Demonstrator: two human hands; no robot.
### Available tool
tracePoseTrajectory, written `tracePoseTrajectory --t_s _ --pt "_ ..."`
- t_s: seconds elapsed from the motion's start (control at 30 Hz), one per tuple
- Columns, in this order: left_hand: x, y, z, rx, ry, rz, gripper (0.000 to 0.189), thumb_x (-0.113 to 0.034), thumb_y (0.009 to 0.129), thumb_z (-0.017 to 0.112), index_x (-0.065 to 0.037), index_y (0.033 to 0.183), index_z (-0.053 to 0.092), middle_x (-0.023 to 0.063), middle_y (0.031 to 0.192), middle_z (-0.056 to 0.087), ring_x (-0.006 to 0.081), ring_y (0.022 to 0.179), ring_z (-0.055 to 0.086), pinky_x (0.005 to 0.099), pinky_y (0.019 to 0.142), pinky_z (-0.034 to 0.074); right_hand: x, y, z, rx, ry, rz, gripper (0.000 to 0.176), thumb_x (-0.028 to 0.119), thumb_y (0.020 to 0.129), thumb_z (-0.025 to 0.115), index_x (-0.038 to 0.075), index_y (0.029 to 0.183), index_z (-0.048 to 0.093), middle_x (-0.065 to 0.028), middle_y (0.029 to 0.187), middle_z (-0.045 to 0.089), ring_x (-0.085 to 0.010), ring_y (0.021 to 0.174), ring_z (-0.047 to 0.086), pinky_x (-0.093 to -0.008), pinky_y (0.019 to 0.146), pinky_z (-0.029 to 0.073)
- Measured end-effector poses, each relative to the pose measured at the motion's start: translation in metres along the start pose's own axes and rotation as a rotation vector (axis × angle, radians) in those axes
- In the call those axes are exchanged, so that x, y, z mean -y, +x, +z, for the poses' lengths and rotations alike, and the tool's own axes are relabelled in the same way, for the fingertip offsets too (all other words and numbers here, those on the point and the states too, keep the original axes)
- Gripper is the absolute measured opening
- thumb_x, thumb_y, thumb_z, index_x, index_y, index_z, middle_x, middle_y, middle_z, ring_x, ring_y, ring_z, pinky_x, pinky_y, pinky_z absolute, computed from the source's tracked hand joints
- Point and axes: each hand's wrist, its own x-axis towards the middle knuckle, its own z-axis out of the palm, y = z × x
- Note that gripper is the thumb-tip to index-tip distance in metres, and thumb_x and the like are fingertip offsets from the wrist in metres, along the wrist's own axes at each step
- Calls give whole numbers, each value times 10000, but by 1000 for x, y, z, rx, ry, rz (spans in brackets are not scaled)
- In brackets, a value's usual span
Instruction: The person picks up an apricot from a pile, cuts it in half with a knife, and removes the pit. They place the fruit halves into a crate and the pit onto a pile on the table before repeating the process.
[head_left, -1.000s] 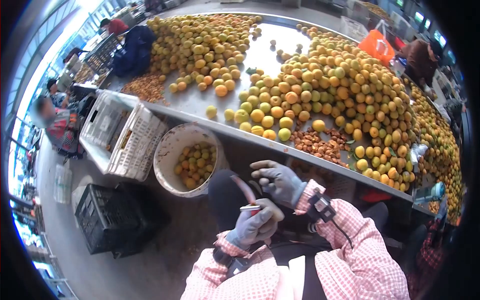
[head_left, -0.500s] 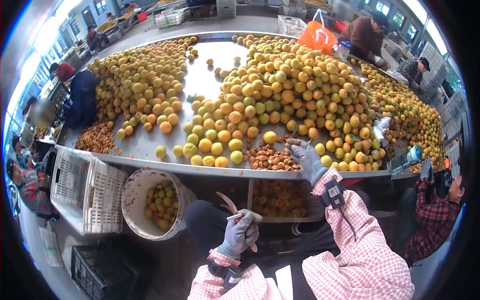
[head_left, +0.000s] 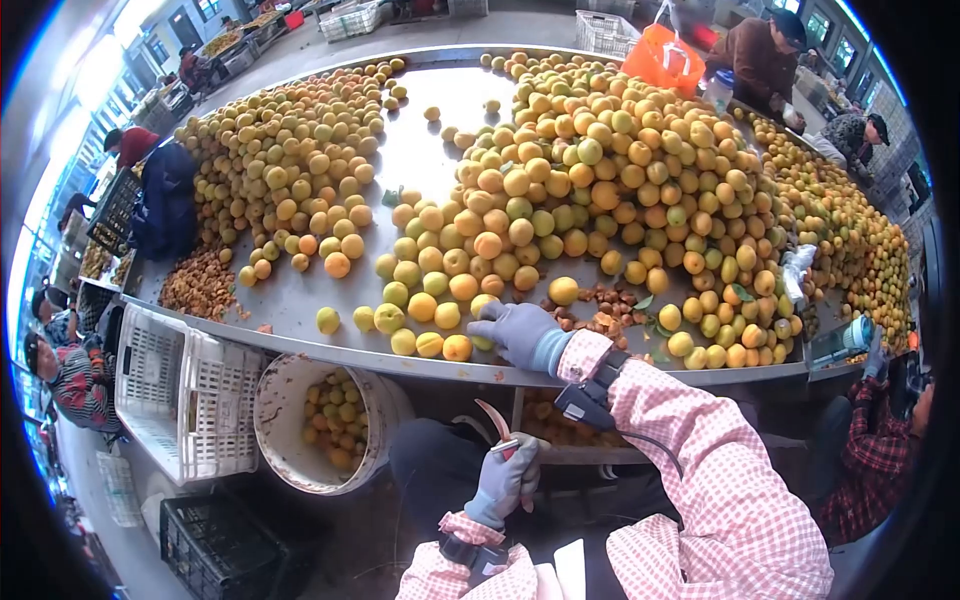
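My left hand [head_left: 508,480], in a grey glove, is closed around pruning shears [head_left: 494,421] with curved, reddish parts and a silver metal piece, low in front of the table. My right hand [head_left: 520,332], also gloved, is at the table's front edge with its fingers stretched over the nearest apricots, touching or just above a yellow apricot [head_left: 482,303]. Its fingers look apart, and I see nothing held in them. Beside it on the right lies a small heap of brown apricot pits [head_left: 607,312]. A large pile of apricots [head_left: 600,170] rises behind.
A white bucket [head_left: 385,425] with apricots stands below the table edge, beside white crates [head_left: 215,400] and a black crate [head_left: 215,540]. A tray [head_left: 560,412] of orange pieces sits under the table. Other people work nearby; one in a plaid shirt [head_left: 870,450] is at right.
My right hand has moved left from beside the brown heap to the apricots at the front edge. My left hand still holds the shears. The view has shifted slightly.
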Motion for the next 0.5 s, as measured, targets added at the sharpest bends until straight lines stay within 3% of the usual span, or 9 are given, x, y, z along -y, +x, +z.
tracePoseTrajectory --t_s 0.07,0.13,0.2,0.27,0.3,0.4,0.43,0.47,0.5 --pt "-1 1 1 -18 17 -17 224 -237 960 554 -18 931 589 -15 554 415 79 411 375 223 356 317 0 1 2 29 -34 27 434 159 780 655 137 1204 566 -122 1206 525 -323 1056 574 -435 880 477" --pt "-4 -2 4 -19 49 -19 231 -242 961 552 -17 933 591 -12 553 415 83 412 378 228 350 322 -4 -8 5 -116 242 59 432 153 765 676 134 1183 569 -137 1197 522 -340 1044 572 -407 891 483" --pt "-4 1 5 -15 78 -12 237 -247 962 550 -16 935 593 -9 552 415 87 413 382 234 344 328 -14 -11 16 -243 284 22 414 151 807 688 95 1196 559 -132 1184 548 -292 1025 600 -357 893 488" --pt "1 2 1 33 83 -25 253 -257 962 547 -9 937 595 2 554 427 98 388 390 243 319 330 -1 -5 6 -219 1183 250 404 188 856 689 35 1202 547 -120 1172 575 -220 1040 593 -321 903 475" --pt "4 4 0 53 77 -29 243 -249 963 548 -10 946 588 7 563 436 100 382 396 238 317 330 6 -4 -14 -66 1279 388 428 226 879 687 -15 1199 538 -115 1175 583 -166 1082 554 -314 916 462" --pt "-5 -1 5 35 81 -55 218 -233 963 548 -17 954 577 11 572 447 102 378 400 239 312 324 23 24 -22 -173 1274 315 404 214 868 693 22 1197 561 -105 1127 589 -189 1057 570 -332 899 469" --pt "-4 0 3 39 56 -58 196 -225 961 554 -30 958 570 9 572 452 101 378 401 241 312 326 26 36 -16 -343 794 211 376 161 830 686 74 1183 587 -95 1088 586 -233 1051 559 -359 920 445" --pt "-2 0 0 34 50 -51 196 -225 961 554 -30 958 570 9 572 452 101 378 401 241 312 326 25 43 -13 -336 793 204 376 161 830 686 74 1183 587 -95 1088 586 -233 1051 559 -359 920 445" --pt "1 2 -2 25 40 -39 191 -240 952 575 -50 953 555 1 576 453 96 368 393 237 304 312 23 50 -11 -357 321 98 377 134 796 675 94 1163 599 -93 1090 579 -257 1066 537 -371 941 422"
